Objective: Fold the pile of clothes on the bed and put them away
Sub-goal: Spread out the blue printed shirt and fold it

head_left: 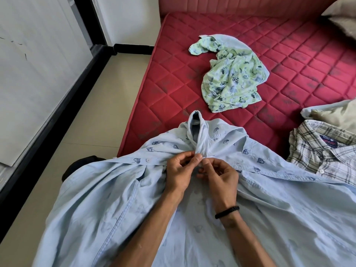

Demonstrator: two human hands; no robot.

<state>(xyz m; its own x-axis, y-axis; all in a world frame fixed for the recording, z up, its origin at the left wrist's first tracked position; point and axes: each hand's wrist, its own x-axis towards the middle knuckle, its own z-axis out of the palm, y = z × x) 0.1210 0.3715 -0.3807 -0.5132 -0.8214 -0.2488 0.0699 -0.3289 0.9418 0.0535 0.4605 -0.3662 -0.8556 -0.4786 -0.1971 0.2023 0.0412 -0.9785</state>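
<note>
A light blue shirt [107, 205] with small dark leaf prints lies spread over the near edge of the red quilted bed [300, 60], its collar standing up at the middle. My left hand [178, 170] and my right hand [218, 175] meet just below the collar and pinch the shirt's front placket there between thumbs and fingers. A black band circles my right wrist. A crumpled green floral garment [233, 78] lies farther back on the mattress. A plaid shirt [319, 149] lies at the right, its collar label showing.
A beige cloth [335, 114] sits behind the plaid shirt, and a pillow [344, 18] lies at the far right corner. Tiled floor [107, 105] runs along the bed's left side, bounded by a white wall with black skirting. A dark object [81, 164] pokes out under the blue shirt.
</note>
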